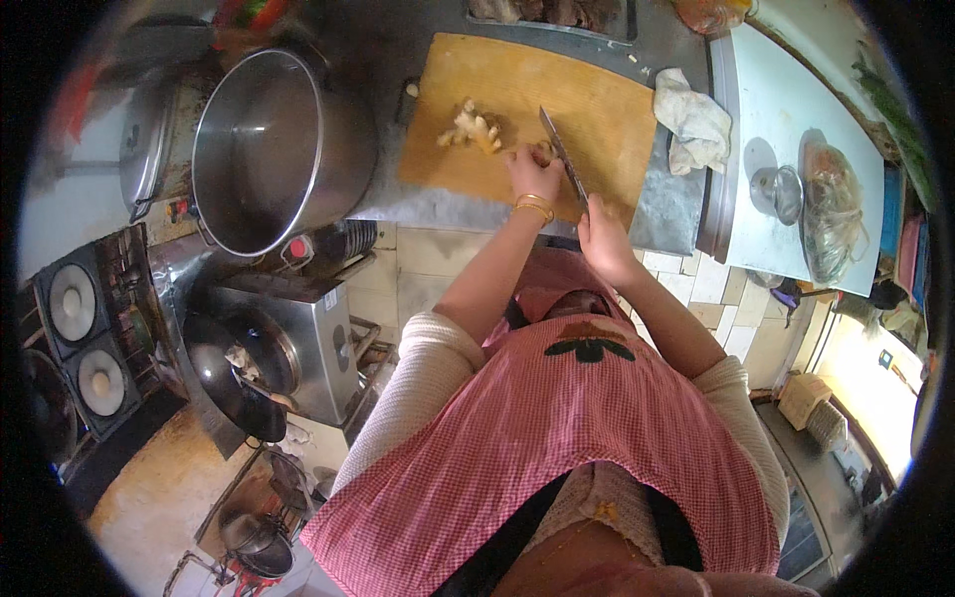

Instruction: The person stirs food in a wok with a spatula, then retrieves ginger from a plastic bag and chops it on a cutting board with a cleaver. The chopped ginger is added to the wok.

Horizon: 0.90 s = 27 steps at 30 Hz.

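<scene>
A wooden cutting board [462,78] lies on the metal counter before me. My left hand [535,173], with gold bracelets at its wrist, presses a small piece of what looks like ginger [545,151] on the board; its fingers hide part of the piece. In my right hand [603,235] is the handle of a kitchen knife [562,153]. The blade points away from me and stands just right of the left fingers. A knobbly ginger root [471,128] rests on the board to the left of my hands.
A large metal pot [321,149] stands left of the board. To the right lie a crumpled cloth [692,123] and, on a white surface, a small metal cup [788,195] beside a filled plastic bag [832,213]. A tray of dark meat-like pieces [552,28] sits beyond the board.
</scene>
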Motion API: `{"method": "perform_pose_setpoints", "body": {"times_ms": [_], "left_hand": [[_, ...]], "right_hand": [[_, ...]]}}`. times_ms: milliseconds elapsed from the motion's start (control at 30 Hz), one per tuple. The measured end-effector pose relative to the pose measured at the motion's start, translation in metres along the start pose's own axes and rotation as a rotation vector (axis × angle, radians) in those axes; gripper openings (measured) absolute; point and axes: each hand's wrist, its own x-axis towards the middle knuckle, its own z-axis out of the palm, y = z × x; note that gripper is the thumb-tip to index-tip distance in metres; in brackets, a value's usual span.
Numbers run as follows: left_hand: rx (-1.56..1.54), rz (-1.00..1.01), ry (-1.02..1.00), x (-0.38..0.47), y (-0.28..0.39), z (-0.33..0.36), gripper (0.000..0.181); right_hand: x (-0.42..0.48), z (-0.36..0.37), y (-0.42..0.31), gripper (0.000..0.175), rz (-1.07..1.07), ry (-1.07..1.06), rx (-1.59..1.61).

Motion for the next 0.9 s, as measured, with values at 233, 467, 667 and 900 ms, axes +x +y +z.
{"method": "perform_pose_setpoints", "body": {"times_ms": [233, 467, 667, 900], "left_hand": [[-0.023, -0.007, -0.045, 0.006, 0.001, -0.003, 0.025], [0.0, -0.011, -0.075, 0.003, -0.003, -0.004, 0.027], [-0.005, -0.017, -0.118, 0.008, 0.002, -0.008, 0.029], [0.001, 0.042, -0.056, 0.004, -0.003, -0.003, 0.028]], "right_hand": [[0.02, 0.002, 0.004, 0.025, -0.012, 0.054, 0.125], [0.01, 0.0, 0.008, 0.028, -0.021, 0.033, 0.098], [0.019, -0.014, 0.012, 0.023, -0.055, 0.027, 0.178], [0.019, -0.013, 0.015, 0.026, -0.002, -0.008, 0.161]]}}
